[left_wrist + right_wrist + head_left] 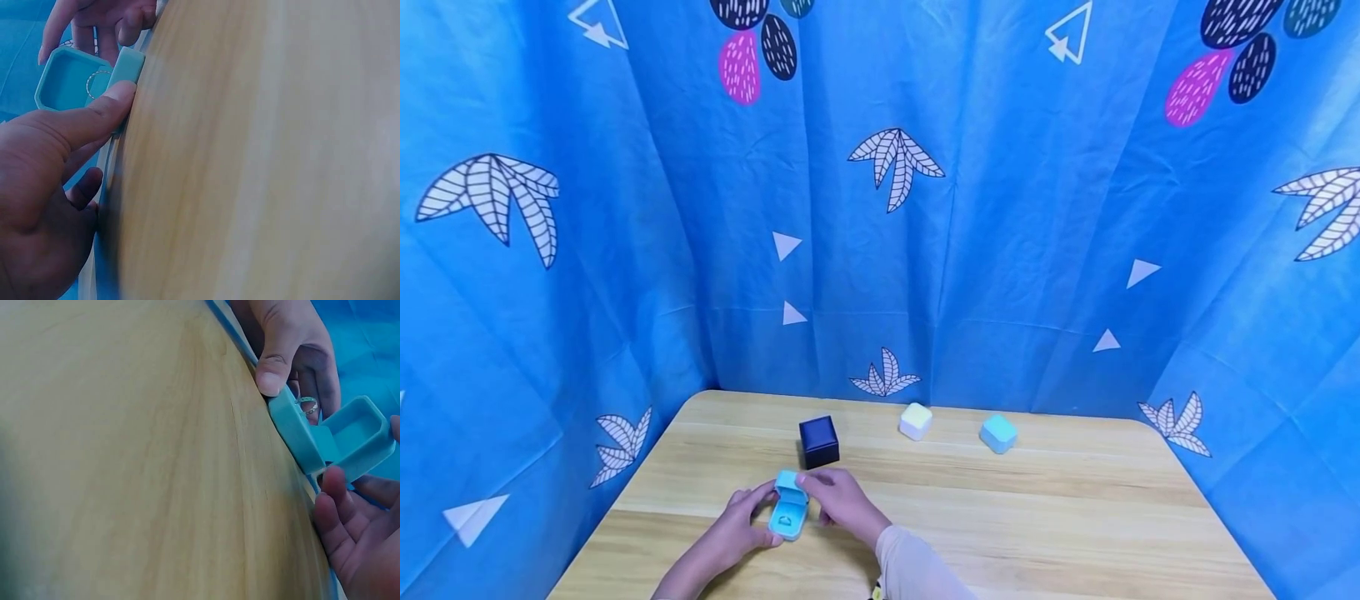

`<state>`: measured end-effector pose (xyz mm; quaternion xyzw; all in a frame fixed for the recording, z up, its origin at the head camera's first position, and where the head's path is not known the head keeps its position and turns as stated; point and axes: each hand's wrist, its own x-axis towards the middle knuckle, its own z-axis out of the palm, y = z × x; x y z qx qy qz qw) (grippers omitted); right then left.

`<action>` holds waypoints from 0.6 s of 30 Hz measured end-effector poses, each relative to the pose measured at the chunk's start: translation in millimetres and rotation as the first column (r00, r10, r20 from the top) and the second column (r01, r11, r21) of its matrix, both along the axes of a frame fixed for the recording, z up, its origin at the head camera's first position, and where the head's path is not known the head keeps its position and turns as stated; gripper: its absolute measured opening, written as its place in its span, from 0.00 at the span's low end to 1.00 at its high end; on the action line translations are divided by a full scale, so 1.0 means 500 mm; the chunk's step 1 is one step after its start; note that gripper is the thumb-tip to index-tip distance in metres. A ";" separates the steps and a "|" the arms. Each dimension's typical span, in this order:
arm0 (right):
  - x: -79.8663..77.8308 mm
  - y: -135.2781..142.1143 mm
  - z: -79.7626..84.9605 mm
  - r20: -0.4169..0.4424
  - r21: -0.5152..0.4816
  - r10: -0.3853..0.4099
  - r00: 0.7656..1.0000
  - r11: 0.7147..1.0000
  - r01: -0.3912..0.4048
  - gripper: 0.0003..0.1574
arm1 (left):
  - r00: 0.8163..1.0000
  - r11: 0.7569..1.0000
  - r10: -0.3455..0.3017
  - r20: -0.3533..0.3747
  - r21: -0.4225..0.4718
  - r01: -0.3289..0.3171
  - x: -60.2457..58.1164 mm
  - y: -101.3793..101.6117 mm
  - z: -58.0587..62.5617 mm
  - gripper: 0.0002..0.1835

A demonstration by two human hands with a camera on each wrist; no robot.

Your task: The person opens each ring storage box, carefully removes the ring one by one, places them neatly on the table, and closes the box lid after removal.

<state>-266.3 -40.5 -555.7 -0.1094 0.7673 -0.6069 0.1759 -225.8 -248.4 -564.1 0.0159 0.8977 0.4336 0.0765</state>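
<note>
Left grip and right grip clamped on smooth, cut-cornered turquoise box (slender round ring inside)

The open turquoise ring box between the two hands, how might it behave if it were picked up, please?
The ring box is probably stiff, as its walls and lid show crisp edges. The lid, standing open, may swing when lifted. The ring, partly exposed, could slip out if the box tips far.

Left grip pinching, thumb extended, right grip pinching opposite.
</note>
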 end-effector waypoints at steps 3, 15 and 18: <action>0.004 0.000 0.001 -0.005 0.001 -0.007 1.000 1.000 0.007 0.32 | 1.000 1.000 -0.002 0.000 0.002 0.002 0.001 -0.002 -0.001 0.50; 0.032 0.008 0.017 -0.141 0.036 -0.035 0.989 0.999 0.041 0.35 | 1.000 1.000 -0.012 -0.013 0.011 0.012 -0.001 -0.004 -0.005 0.49; 0.042 0.008 0.023 -0.188 0.046 -0.049 0.981 0.997 0.058 0.35 | 1.000 1.000 -0.014 -0.018 0.015 0.014 0.000 -0.005 -0.005 0.49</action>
